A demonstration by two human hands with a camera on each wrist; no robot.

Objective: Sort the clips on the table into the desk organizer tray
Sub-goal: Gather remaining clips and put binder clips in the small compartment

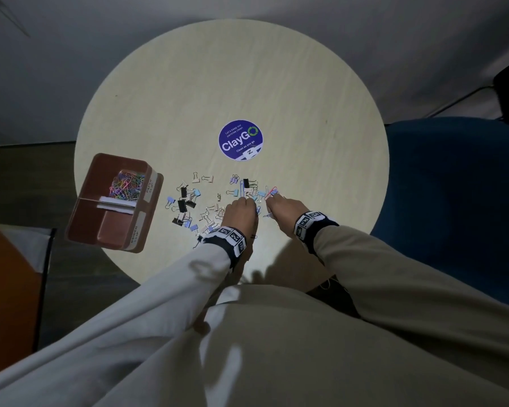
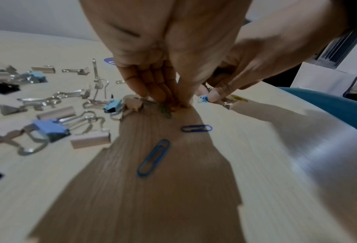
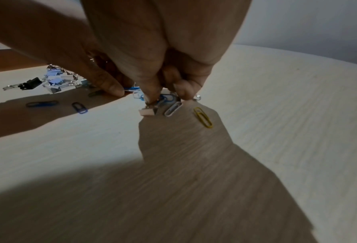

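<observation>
A brown organizer tray (image 1: 143, 218) sits at the round table's left edge; its far compartment holds coloured paper clips (image 1: 127, 185), and its near one looks bare. Binder clips (image 1: 185, 201) and paper clips lie scattered in front of me. My left hand (image 2: 173, 103) points down with its fingertips bunched, pinching a green paper clip (image 2: 165, 110) on the table. Close beside it, my right hand (image 3: 165, 97) pinches a blue paper clip (image 3: 166, 98) in a small cluster. By that cluster lie a pale binder clip (image 3: 146, 112), a white paper clip (image 3: 173, 108) and a yellow one (image 3: 202, 117).
Two blue paper clips (image 2: 153, 157) lie on the table under my left wrist. A round purple sticker (image 1: 241, 139) marks the table's middle. A blue chair (image 1: 453, 201) stands to the right of the table, and an orange object (image 1: 6, 289) sits low at the left.
</observation>
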